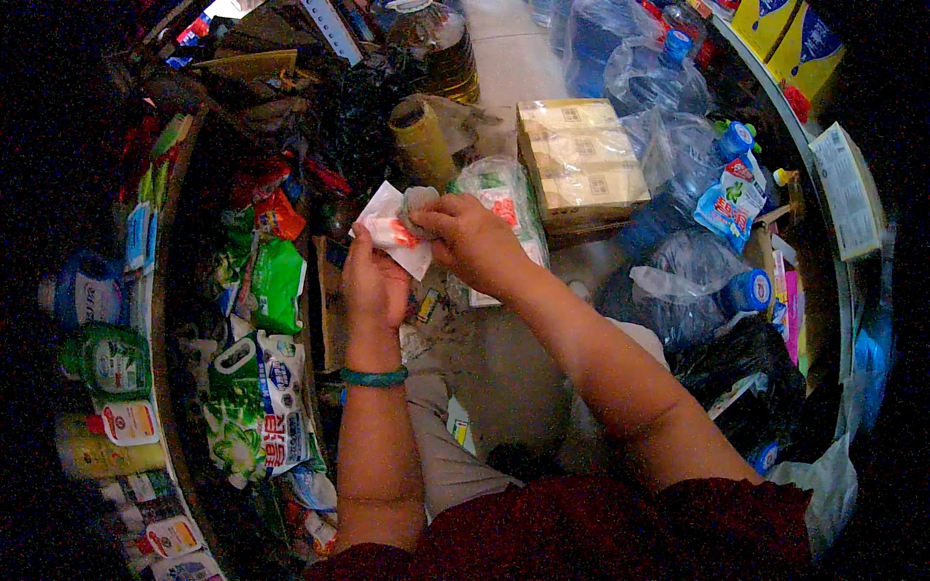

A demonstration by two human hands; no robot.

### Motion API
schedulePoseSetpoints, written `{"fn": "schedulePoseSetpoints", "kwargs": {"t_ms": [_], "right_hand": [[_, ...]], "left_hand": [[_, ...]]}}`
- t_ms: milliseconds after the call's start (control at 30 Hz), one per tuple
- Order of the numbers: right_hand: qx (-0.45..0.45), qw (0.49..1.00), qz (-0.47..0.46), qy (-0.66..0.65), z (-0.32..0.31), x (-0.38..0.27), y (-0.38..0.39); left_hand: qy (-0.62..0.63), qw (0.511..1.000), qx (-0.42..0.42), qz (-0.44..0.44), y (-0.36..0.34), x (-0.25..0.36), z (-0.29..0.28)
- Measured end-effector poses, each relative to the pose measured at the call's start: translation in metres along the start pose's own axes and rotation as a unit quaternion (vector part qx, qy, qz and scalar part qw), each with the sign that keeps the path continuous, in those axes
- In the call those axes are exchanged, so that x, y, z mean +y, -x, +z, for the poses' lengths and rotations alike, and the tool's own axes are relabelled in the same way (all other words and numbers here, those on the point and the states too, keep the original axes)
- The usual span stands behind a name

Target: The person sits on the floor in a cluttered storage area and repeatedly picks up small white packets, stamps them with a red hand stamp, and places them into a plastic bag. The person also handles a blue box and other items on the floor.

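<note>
In the head view, my left hand (376,283), partly open, held a white packet (384,206) with red print by its lower edge; my right hand (477,240), fingers nearly closed, pinched a greyish piece (422,199) I couldn't identify against its right side. The packet hung above the floor (509,68), toward its left edge. A light, flat grip seemed best, to avoid creasing.

I get two bare hands: left hand (380,283), right hand (477,240), both forearms (380,450) uncovered. Green bangle (376,378), rounded, one band, on the wrist just below the left hand. Dark maroon top (601,533) well back from both hands, short sleeves (770,508). Pale grey-beige trousers (453,470) between the forearms; picture's too grainy for me to read seams.
</note>
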State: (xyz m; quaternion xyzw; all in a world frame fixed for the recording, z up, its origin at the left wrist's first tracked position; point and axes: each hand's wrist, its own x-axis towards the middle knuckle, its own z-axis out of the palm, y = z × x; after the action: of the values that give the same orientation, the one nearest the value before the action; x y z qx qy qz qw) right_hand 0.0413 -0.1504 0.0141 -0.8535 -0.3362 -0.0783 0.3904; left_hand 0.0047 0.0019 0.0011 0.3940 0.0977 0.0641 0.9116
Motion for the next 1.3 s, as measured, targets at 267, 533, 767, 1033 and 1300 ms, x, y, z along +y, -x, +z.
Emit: {"fn": "schedulePoseSetpoints", "kwargs": {"t_ms": [267,533,767,1033,1300], "right_hand": [[-0.016,0.998,-0.057,-0.038,0.010,-0.002,0.007],[-0.067,0.993,-0.092,-0.041,0.007,-0.003,0.010],[-0.065,0.990,0.110,0.061,0.005,0.011,0.006],[-0.084,0.886,0.209,-0.405,0.003,0.010,-0.001],[-0.032,0.965,0.103,-0.238,0.004,0.002,0.001]], "left_hand": [[0.092,0.994,0.053,0.006,-0.010,0.003,-0.009],[0.152,0.986,0.065,0.020,-0.016,0.015,-0.029],[0.186,0.982,0.013,-0.031,-0.010,0.026,-0.020],[0.127,0.992,-0.011,-0.024,-0.010,0.024,-0.018],[0.068,0.995,0.063,-0.022,-0.012,0.018,-0.016]]}}
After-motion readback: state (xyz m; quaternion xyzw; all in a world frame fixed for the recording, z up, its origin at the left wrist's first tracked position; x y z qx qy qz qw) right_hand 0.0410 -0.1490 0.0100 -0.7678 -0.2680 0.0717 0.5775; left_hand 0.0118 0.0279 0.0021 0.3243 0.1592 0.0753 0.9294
